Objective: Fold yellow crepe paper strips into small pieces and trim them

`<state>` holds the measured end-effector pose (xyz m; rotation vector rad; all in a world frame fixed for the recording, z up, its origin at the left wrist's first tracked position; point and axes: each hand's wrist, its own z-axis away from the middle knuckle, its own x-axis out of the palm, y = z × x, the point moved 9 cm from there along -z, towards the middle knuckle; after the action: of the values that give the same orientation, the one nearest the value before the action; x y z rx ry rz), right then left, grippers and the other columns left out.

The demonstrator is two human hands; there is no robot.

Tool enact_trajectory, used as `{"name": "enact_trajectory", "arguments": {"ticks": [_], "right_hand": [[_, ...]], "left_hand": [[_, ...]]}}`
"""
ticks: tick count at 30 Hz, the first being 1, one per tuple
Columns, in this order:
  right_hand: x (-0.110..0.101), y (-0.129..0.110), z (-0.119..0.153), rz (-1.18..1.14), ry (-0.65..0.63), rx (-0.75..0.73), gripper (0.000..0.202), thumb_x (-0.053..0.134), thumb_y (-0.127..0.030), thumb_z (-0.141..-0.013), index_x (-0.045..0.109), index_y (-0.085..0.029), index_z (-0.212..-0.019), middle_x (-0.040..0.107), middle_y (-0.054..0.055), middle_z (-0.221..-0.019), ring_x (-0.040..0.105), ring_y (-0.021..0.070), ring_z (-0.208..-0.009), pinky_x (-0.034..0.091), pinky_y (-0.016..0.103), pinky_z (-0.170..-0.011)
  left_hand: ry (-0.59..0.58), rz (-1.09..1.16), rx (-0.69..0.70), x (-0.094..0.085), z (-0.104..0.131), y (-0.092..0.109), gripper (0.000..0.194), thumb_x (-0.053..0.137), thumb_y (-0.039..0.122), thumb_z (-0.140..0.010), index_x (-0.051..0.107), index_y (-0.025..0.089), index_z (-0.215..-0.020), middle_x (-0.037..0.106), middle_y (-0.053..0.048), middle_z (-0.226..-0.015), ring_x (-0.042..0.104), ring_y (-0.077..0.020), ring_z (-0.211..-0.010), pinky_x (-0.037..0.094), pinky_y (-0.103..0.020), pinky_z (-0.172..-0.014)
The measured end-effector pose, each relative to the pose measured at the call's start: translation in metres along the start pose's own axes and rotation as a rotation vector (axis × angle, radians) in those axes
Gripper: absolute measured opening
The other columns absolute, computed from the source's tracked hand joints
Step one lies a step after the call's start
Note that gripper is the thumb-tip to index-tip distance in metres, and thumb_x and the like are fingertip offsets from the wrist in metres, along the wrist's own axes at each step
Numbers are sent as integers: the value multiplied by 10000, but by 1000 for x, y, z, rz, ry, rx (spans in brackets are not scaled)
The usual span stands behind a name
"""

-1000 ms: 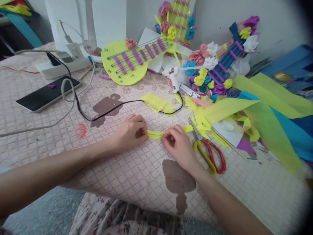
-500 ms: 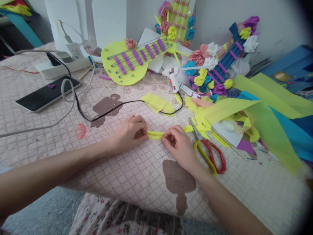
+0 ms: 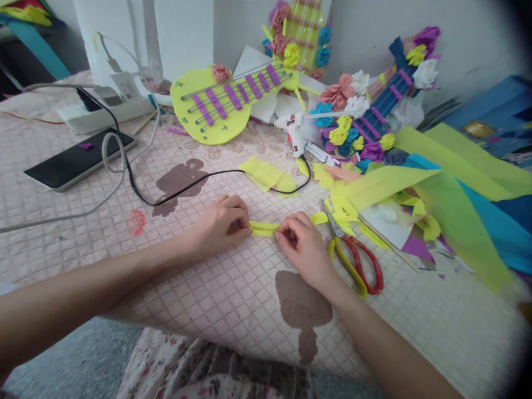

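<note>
A narrow folded strip of yellow crepe paper (image 3: 263,229) stretches between my two hands, low over the patterned tablecloth (image 3: 233,293). My left hand (image 3: 228,221) pinches its left end, fingers closed. At the other end, my right hand (image 3: 300,239) grips the strip between thumb and fingertips. A lengthwise crease or gap runs along the paper; its ends are hidden under my fingers. Just right of my right hand lie scissors (image 3: 353,260) with one red and one yellow handle, tips pointing away. Cut yellow paper scraps (image 3: 343,208) surround their blades.
A white glue gun (image 3: 296,138) stands behind the hands, its black cord (image 3: 178,194) crossing the cloth. A yellow paper guitar (image 3: 220,111) and a blue flowered one (image 3: 378,116) are at the back. A phone (image 3: 78,160) lies left; crepe sheets (image 3: 469,221) spread right.
</note>
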<state>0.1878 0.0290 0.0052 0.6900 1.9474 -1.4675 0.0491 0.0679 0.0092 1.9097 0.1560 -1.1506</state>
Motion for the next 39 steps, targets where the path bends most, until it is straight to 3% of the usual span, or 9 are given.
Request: {"name": "enact_trajectory", "arguments": {"ticks": [17, 23, 26, 30, 39], "right_hand": [[2, -1, -1, 77, 38, -3, 135, 533, -108, -781, 470, -214, -726, 491, 24, -814, 527, 163, -728, 448, 301, -625], [-3, -1, 0, 69, 82, -2, 131, 549, -110, -776, 484, -219, -811, 511, 26, -839, 526, 170, -738, 441, 309, -640], [-1, -3, 0, 55, 57, -21, 177, 531, -99, -789, 520, -223, -915, 516, 37, -901, 530, 173, -766, 448, 314, -657], [4, -4, 1, 40, -21, -36, 176, 500, -83, -808, 556, -226, -894, 515, 47, -929, 541, 179, -805, 457, 313, -672], [5, -4, -2, 106, 27, -25, 47, 514, -199, -865, 522, -210, -820, 516, 47, -868, 542, 183, -770, 447, 327, -676]], "left_hand": [[38, -62, -14, 2, -3, -4, 97, 609, 180, -749, 548, 161, -677, 572, -42, -860, 513, -195, -852, 422, -358, -804], [73, -29, -44, -3, -1, -4, 134, 617, 183, -758, 527, 165, -856, 579, -46, -901, 507, -204, -871, 427, -368, -804], [22, -8, -26, 0, 0, 1, 150, 571, 161, -793, 573, 180, -941, 575, -49, -953, 507, -213, -937, 415, -393, -866], [-16, -33, -8, 2, -1, 2, 121, 545, 162, -814, 644, 192, -877, 566, -50, -942, 512, -215, -948, 407, -397, -881], [8, -85, -38, 3, -5, -1, 114, 566, 253, -849, 631, 164, -818, 591, -55, -898, 521, -209, -895, 401, -373, -834]]}}
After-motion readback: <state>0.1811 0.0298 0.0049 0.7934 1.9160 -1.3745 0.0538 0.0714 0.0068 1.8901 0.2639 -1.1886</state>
